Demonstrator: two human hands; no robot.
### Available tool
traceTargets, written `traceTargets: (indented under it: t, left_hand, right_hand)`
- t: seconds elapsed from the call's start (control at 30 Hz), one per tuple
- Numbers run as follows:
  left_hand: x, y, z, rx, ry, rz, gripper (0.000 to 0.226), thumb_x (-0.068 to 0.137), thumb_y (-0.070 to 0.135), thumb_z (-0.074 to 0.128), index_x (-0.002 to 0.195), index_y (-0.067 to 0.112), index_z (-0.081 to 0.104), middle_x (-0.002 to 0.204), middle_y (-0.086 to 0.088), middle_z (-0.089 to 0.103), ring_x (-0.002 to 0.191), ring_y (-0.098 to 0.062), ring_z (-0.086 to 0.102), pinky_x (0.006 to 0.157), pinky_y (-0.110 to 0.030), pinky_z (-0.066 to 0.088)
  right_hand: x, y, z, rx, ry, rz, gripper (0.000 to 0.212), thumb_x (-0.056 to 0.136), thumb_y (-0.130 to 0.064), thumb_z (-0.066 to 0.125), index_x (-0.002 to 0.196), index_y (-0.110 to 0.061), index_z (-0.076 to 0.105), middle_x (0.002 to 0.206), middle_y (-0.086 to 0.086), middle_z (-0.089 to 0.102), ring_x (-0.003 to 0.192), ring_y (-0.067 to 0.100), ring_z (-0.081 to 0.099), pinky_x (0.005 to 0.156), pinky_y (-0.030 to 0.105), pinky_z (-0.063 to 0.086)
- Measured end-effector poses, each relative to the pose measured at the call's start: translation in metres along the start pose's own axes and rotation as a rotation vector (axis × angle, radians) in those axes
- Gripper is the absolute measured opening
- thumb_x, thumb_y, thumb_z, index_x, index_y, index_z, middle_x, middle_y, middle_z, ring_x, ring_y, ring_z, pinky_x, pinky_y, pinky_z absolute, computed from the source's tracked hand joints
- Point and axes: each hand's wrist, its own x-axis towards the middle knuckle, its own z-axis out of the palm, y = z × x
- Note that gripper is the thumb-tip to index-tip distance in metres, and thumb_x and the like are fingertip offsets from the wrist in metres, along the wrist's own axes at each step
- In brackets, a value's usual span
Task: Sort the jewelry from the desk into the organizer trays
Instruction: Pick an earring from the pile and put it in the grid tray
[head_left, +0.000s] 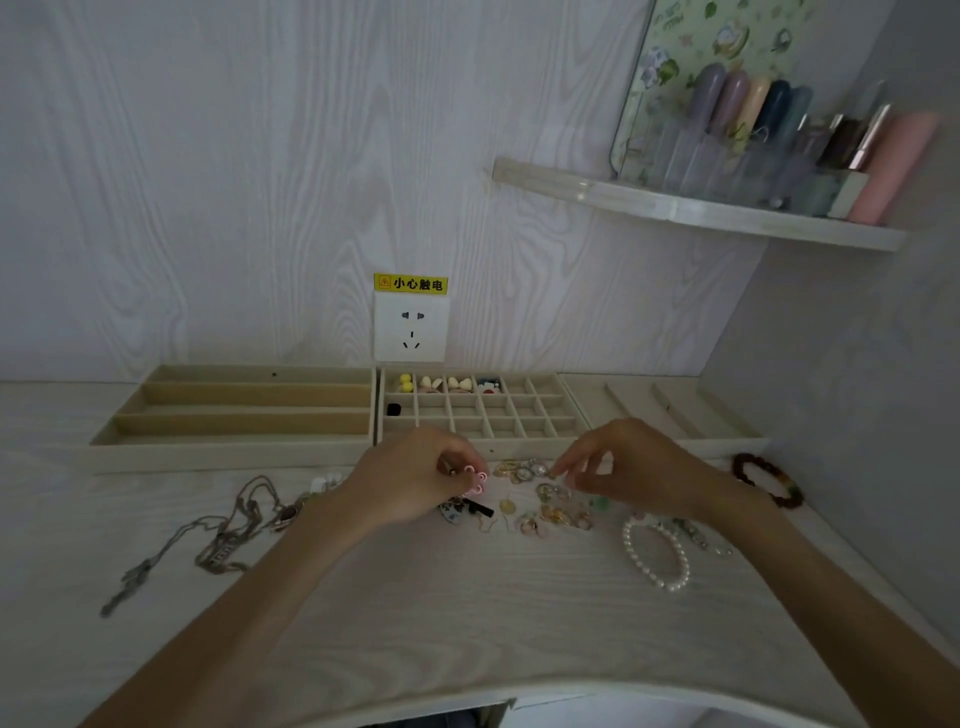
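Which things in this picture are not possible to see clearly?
Head view only:
- Left hand: holds a small pink piece; too small to identify.
- Right hand: fingertips pinch in the earring pile; which piece, too small.
- Shelf bottles: blurred.

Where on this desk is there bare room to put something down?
Bare desk lies along the near edge, between the silver chains and pearl bracelet. The earring pile between both hands, before the grid tray, is crowded.
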Motion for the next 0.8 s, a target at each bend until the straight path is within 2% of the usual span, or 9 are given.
traceTargets:
  t: [0.1, 0.2, 0.33, 0.47, 0.53, 0.6, 0.67, 0.73, 0.8]
  left_hand:
    - [0.006, 0.007, 0.006, 0.030, -0.006, -0.011, 0.012, 0.087, 0.034, 0.064, 0.097, 0.035, 0.070, 0.094, 0.017, 0.070, 0.089, 0.002, 0.062, 0.084, -0.036, 0.053]
    - [0.008, 0.013, 0.007, 0.077, -0.008, -0.022, 0.013, 0.088, 0.032, 0.063, 0.099, 0.034, 0.070, 0.096, 0.017, 0.070, 0.087, 0.004, 0.061, 0.083, -0.032, 0.054]
    - [0.003, 0.016, 0.005, 0.218, 0.021, -0.023, 0.016, 0.090, 0.031, 0.060, 0.101, 0.035, 0.070, 0.104, 0.016, 0.068, 0.089, 0.001, 0.058, 0.081, -0.026, 0.051]
    - [-0.002, 0.024, 0.005, 0.291, 0.082, 0.006, 0.023, 0.090, 0.028, 0.059, 0.111, 0.033, 0.066, 0.113, 0.016, 0.065, 0.104, -0.005, 0.058, 0.083, -0.024, 0.046]
    - [-0.003, 0.032, 0.007, 0.280, 0.121, 0.046, 0.021, 0.089, 0.027, 0.060, 0.108, 0.033, 0.067, 0.107, 0.019, 0.064, 0.099, -0.003, 0.056, 0.078, -0.021, 0.043]
    - [-0.004, 0.041, 0.012, 0.264, 0.137, 0.094, 0.017, 0.088, 0.026, 0.061, 0.100, 0.035, 0.069, 0.091, 0.022, 0.061, 0.086, 0.003, 0.055, 0.065, -0.012, 0.036]
    - [-0.005, 0.048, 0.020, 0.265, 0.103, 0.115, 0.016, 0.087, 0.027, 0.061, 0.097, 0.036, 0.069, 0.084, 0.022, 0.057, 0.077, 0.005, 0.050, 0.058, -0.006, 0.027]
    - [-0.004, 0.050, 0.027, 0.215, 0.037, 0.103, 0.016, 0.084, 0.029, 0.064, 0.098, 0.035, 0.070, 0.085, 0.022, 0.058, 0.077, 0.005, 0.048, 0.058, -0.008, 0.029]
    - [-0.002, 0.049, 0.030, 0.144, -0.021, 0.072, 0.020, 0.082, 0.030, 0.067, 0.101, 0.035, 0.069, 0.089, 0.022, 0.059, 0.081, 0.004, 0.049, 0.063, -0.014, 0.036]
  right_hand:
    - [-0.001, -0.010, 0.012, -0.101, -0.010, 0.000, 0.011, 0.080, -0.033, 0.069, 0.090, -0.038, 0.073, 0.075, -0.023, 0.060, 0.072, -0.004, 0.053, 0.062, 0.015, 0.042]
    - [0.001, -0.015, 0.016, -0.204, 0.000, 0.020, 0.013, 0.084, -0.032, 0.065, 0.094, -0.032, 0.073, 0.069, -0.024, 0.051, 0.065, -0.007, 0.046, 0.055, 0.009, 0.028]
    - [0.005, -0.017, 0.015, -0.240, -0.070, 0.076, 0.017, 0.082, -0.028, 0.067, 0.098, -0.029, 0.073, 0.093, -0.012, 0.068, 0.083, 0.006, 0.058, 0.066, 0.018, 0.038]
    - [0.005, -0.013, 0.006, -0.204, -0.201, 0.047, 0.020, 0.087, -0.028, 0.062, 0.105, -0.028, 0.071, 0.102, -0.011, 0.067, 0.083, 0.006, 0.057, 0.075, 0.023, 0.047]
    - [0.000, -0.011, 0.002, -0.183, -0.205, 0.037, 0.025, 0.084, -0.030, 0.066, 0.108, -0.030, 0.068, 0.102, -0.015, 0.066, 0.079, 0.000, 0.055, 0.075, 0.019, 0.044]
    - [-0.005, -0.011, 0.003, -0.224, -0.157, 0.039, 0.025, 0.078, -0.035, 0.071, 0.103, -0.032, 0.070, 0.095, -0.016, 0.067, 0.073, -0.005, 0.053, 0.067, 0.015, 0.042]
    - [-0.007, -0.011, 0.008, -0.243, -0.096, 0.031, 0.017, 0.078, -0.031, 0.070, 0.095, -0.033, 0.072, 0.088, -0.014, 0.069, 0.064, -0.006, 0.051, 0.059, 0.011, 0.038]
    - [-0.007, -0.008, 0.015, -0.213, -0.066, 0.015, 0.016, 0.081, -0.024, 0.067, 0.091, -0.033, 0.074, 0.084, -0.012, 0.071, 0.060, -0.007, 0.052, 0.056, 0.010, 0.038]
    - [-0.006, -0.003, 0.019, -0.113, -0.038, 0.014, 0.015, 0.082, -0.020, 0.066, 0.091, -0.028, 0.075, 0.081, -0.009, 0.073, 0.065, -0.004, 0.060, 0.062, 0.011, 0.045]
